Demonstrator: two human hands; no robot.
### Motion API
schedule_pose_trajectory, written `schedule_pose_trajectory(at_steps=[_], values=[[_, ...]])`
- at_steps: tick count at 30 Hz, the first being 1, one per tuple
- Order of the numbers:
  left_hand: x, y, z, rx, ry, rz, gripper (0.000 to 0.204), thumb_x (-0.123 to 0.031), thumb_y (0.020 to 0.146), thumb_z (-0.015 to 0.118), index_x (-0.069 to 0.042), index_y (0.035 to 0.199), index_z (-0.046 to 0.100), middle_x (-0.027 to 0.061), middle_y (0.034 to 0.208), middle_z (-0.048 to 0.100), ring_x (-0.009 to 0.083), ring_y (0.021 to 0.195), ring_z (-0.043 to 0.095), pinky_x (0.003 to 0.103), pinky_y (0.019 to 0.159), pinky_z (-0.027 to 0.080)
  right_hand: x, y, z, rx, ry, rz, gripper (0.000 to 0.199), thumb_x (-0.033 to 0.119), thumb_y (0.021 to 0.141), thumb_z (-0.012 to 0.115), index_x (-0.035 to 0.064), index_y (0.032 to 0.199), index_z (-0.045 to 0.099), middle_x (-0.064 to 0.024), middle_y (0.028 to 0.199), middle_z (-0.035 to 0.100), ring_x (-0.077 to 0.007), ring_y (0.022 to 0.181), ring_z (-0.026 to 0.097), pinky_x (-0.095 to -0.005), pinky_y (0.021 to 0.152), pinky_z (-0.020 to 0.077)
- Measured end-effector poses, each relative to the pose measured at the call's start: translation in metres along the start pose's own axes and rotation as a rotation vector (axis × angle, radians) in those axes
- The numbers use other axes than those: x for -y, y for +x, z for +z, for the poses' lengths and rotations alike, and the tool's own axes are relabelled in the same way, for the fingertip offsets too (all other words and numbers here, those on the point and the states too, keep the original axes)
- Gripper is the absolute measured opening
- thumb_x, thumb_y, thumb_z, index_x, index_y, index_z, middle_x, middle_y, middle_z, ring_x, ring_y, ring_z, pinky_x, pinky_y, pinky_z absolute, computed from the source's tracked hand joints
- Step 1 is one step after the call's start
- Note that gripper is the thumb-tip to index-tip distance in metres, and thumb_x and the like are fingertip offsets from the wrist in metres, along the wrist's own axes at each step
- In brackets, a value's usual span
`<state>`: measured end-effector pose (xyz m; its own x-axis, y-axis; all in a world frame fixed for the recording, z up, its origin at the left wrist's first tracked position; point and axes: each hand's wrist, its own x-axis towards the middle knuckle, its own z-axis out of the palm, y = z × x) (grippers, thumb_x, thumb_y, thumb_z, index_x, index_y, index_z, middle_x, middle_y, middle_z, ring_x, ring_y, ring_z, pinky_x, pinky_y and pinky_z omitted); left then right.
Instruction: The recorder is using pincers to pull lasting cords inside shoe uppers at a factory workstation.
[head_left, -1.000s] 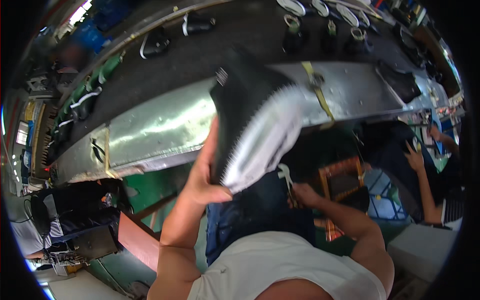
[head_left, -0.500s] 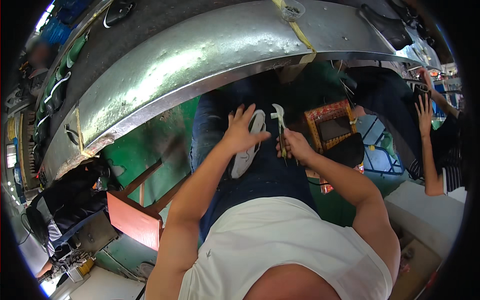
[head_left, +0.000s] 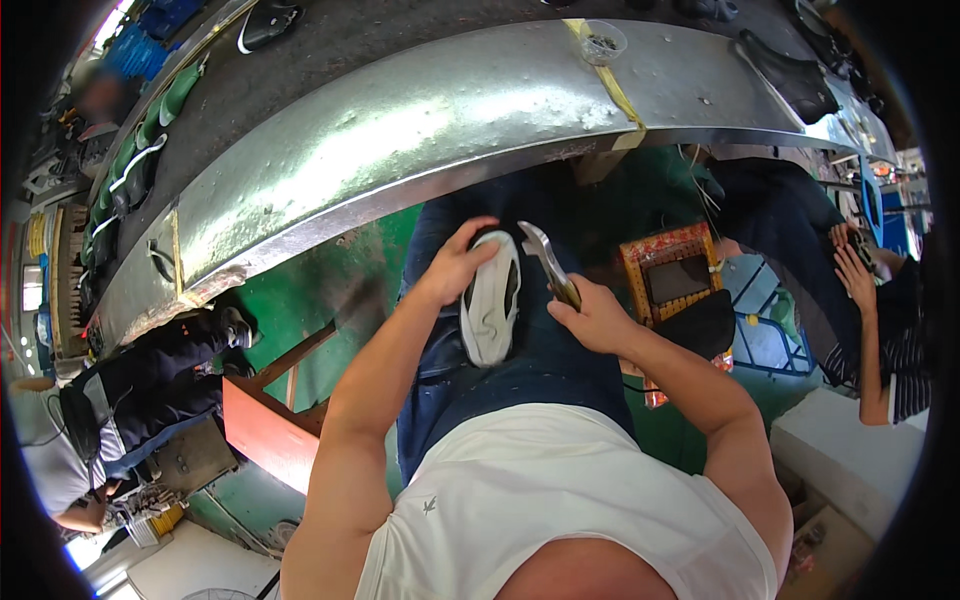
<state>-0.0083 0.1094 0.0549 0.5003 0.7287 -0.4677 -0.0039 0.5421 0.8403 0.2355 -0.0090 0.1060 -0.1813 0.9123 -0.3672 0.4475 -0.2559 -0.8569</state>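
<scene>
Head view: left hand (head_left: 456, 265) curls gripping a shoe (head_left: 489, 318), right hand (head_left: 600, 317) clenches a metal tool (head_left: 546, 259).

Glossy metal tool (head_left: 541, 254), bumpy metal bench (head_left: 350, 155)

A whitish-soled shoe (head_left: 490, 312) lies sole up over the lap (head_left: 565, 375), beside tilted metal pincers (head_left: 547, 261).

Head-worn fisheye view, looking down
</scene>
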Motion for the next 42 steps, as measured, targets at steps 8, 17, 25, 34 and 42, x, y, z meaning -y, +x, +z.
schedule_pose_trajectory(at_steps=[8, 17, 25, 34, 42], values=[[0.032, -0.069, -0.025, -0.251, 0.086, 0.581, 0.037, -0.025, 0.102, 0.059, -0.01, 0.136, 0.052, 0.0114, 0.15, 0.042, 0.0243, 0.141, 0.035, 0.036, 0.117, 0.026, 0.04, -0.013, 0.021, 0.522, 0.113, 0.124, 0.024, 0.016, 0.099, 0.059, 0.0016, 0.118, 0.062, -0.0034, 0.09, 0.066, -0.0107, 0.071, 0.062, -0.0264, 0.066, 0.0518], [0.036, -0.081, -0.039, -0.259, 0.227, 0.548, 0.045, -0.025, 0.102, 0.059, -0.011, 0.142, 0.043, 0.0132, 0.153, 0.037, 0.0256, 0.143, 0.033, 0.037, 0.118, 0.024, 0.03, 0.001, 0.06, 0.392, 0.692, 0.222, 0.018, 0.016, 0.099, 0.057, 0.0005, 0.107, 0.061, -0.0027, 0.082, 0.062, -0.0118, 0.065, 0.06, -0.0272, 0.062, 0.0498], [0.028, -0.071, -0.027, -0.156, 0.197, 0.473, 0.05, -0.021, 0.101, 0.059, -0.009, 0.145, 0.039, 0.0153, 0.158, 0.028, 0.0267, 0.148, 0.025, 0.036, 0.12, 0.02, 0.048, 0.0, -0.028, 0.102, 0.191, 0.031, 0.024, 0.025, 0.099, 0.06, 0.0016, 0.102, 0.064, -0.0043, 0.079, 0.068, -0.0101, 0.068, 0.063, -0.0242, 0.054, 0.0458], [0.038, -0.052, -0.019, -0.06, 0.14, 0.403, 0.052, -0.02, 0.1, 0.053, -0.006, 0.147, 0.037, 0.0157, 0.159, 0.025, 0.0278, 0.151, 0.019, 0.036, 0.122, 0.014, 0.025, -0.014, 0.035, 0.321, 0.176, 0.188, 0.024, 0.016, 0.098, 0.06, -0.0007, 0.114, 0.062, -0.0052, 0.09, 0.068, -0.0114, 0.07, 0.063, -0.0276, 0.064, 0.0524], [0.023, -0.05, -0.014, -0.119, 0.346, 0.392, 0.049, -0.024, 0.103, 0.05, -0.005, 0.147, 0.038, 0.0171, 0.155, 0.033, 0.0296, 0.146, 0.031, 0.035, 0.119, 0.023, 0.021, 0.0, 0.042, 0.362, 0.787, 0.327, 0.025, 0.019, 0.102, 0.055, -0.0008, 0.117, 0.059, -0.0071, 0.088, 0.065, -0.0108, 0.074, 0.061, -0.0233, 0.059, 0.0475]])
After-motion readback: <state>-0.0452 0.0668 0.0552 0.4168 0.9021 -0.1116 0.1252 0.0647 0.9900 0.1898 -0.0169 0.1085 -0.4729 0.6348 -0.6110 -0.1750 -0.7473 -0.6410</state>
